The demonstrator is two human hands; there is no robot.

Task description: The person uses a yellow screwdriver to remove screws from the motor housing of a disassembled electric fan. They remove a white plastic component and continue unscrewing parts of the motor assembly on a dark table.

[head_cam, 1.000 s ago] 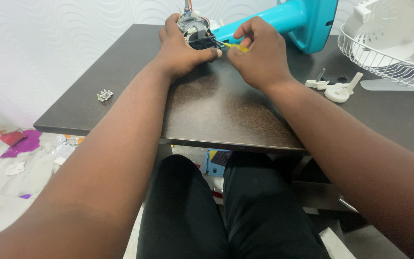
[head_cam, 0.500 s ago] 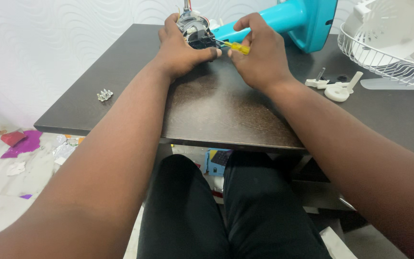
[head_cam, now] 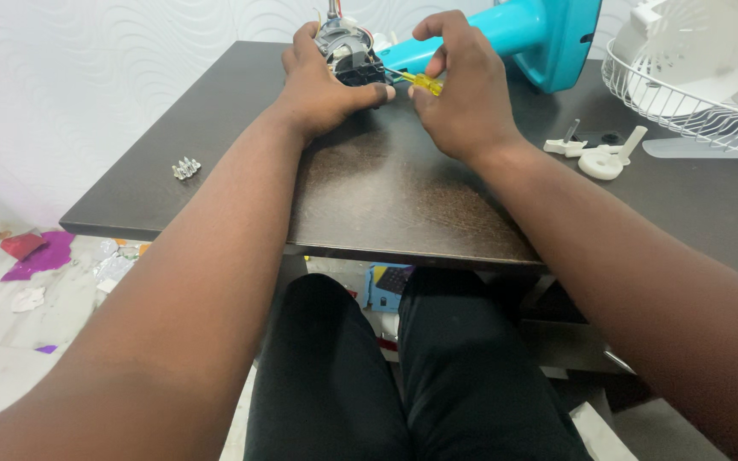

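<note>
Your left hand [head_cam: 322, 90] wraps around the motor [head_cam: 348, 55] at the far edge of the desk [head_cam: 386, 188], fingers closed over its dark housing and thumb pressed along the near side. Your right hand [head_cam: 463, 94] pinches a small yellow-handled screwdriver [head_cam: 420, 83], its tip aimed left into the motor, just beside your left thumb. This looks like the step of working a screw or a clip on the motor body; whether the tip is seated is hidden by your fingers. The next move calls for a steady left grip so the motor does not twist, and for the shaft to stay in line with the fastener.

The motor sits between both hands, touching the left, with the teal fan body [head_cam: 523, 34] right behind your right hand. White fan parts [head_cam: 600, 154] lie well apart to the right, near the wire guard [head_cam: 694, 102]. Some small screws [head_cam: 185, 167] rest off to the left.
</note>
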